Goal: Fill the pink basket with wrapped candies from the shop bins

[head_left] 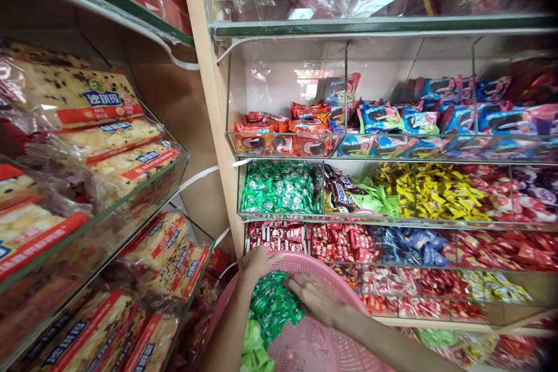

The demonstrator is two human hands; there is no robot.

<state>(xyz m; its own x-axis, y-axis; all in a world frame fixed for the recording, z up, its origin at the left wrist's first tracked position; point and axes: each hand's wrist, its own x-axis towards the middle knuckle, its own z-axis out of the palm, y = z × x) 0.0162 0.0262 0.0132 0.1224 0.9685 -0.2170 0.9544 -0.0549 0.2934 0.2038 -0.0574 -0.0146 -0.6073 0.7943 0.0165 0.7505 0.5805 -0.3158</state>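
A pink plastic mesh basket (329,270) is in front of me, tilted against the shelves. My left hand (258,263) grips its far left rim, with the fingers partly hidden. Inside the basket, small green-wrapped candies (274,308) lie in a heap on the far side. The fingers of my right hand (313,297) are outstretched and touch the right edge of that heap. Light-green wrapped sweets (253,346) lie at the near left of the basket. Just above it, a glass shelf bin holds similar green-wrapped candies (281,186).
Packaged pastries (82,93) fill glass shelves at my left. A wooden upright (213,99) divides them from the bins ahead. Those hold yellow-wrapped sweets (440,189), blue-wrapped sweets (412,244) and blue-pink snack packs (381,118). Glass edges (392,221) run across in front.
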